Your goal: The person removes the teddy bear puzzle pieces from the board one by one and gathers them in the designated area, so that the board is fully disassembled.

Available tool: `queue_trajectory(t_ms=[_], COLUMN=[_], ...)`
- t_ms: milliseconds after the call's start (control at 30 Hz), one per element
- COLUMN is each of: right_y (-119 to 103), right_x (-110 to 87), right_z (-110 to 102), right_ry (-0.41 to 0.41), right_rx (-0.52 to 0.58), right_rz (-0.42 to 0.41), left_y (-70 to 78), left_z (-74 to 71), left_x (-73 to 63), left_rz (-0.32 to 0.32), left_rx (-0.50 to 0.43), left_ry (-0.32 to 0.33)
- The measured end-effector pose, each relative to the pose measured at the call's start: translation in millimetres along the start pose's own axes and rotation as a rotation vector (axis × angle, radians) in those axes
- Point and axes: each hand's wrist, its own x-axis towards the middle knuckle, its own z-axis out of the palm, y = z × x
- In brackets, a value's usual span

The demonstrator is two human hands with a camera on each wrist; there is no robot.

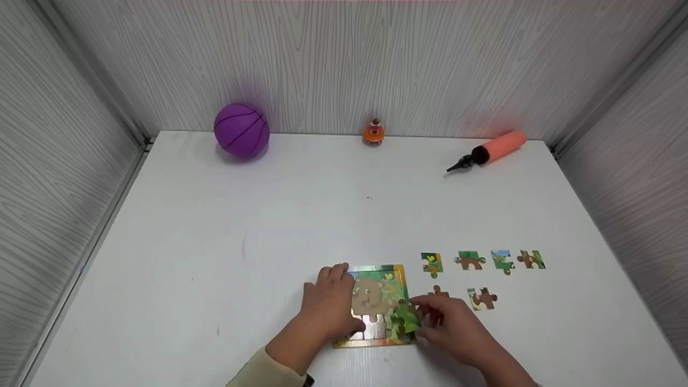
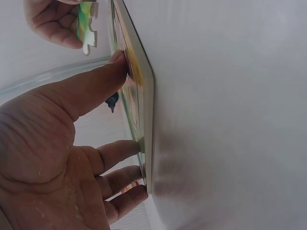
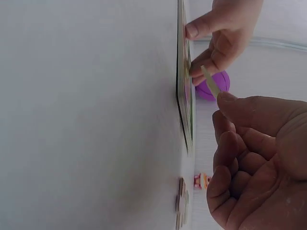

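Observation:
A square puzzle board [image 1: 376,342] with an animal picture lies near the table's front. My left hand [image 1: 329,305] rests on its left side, thumb and fairly straight fingers touching the board's face and edge, as the left wrist view shows. Between thumb and fingertips my right hand [image 1: 457,330] pinches a green jigsaw piece [image 1: 409,320]. In the right wrist view this piece [image 3: 210,82] is tilted and stands off the board. Part of the tray's bare bottom [image 1: 374,329] shows below the animal's head.
Several loose jigsaw pieces [image 1: 503,260] lie right of the board, one of them [image 1: 439,291] partly behind my right hand. Along the back stand a purple ball [image 1: 242,130], a small orange toy [image 1: 374,133] and a coral hand pump [image 1: 502,147] with a black nozzle. Panels wall the table in.

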Motion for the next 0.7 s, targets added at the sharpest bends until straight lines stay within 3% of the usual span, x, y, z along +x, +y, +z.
queue_trajectory(t_ms=[300, 700], right_y=[5, 25], right_x=[-6.6, -23.8], right_z=[-29, -75], right_ry=[0.136, 0.245], right_rx=[-0.013, -0.086], right_rz=[0.061, 0.015], left_y=[-0.7, -2.2], left_z=[2.1, 3.6], left_x=[0.9, 1.6], left_rz=[-0.006, 0.005], left_rx=[0.008, 0.027], left_ry=[0.001, 0.014])
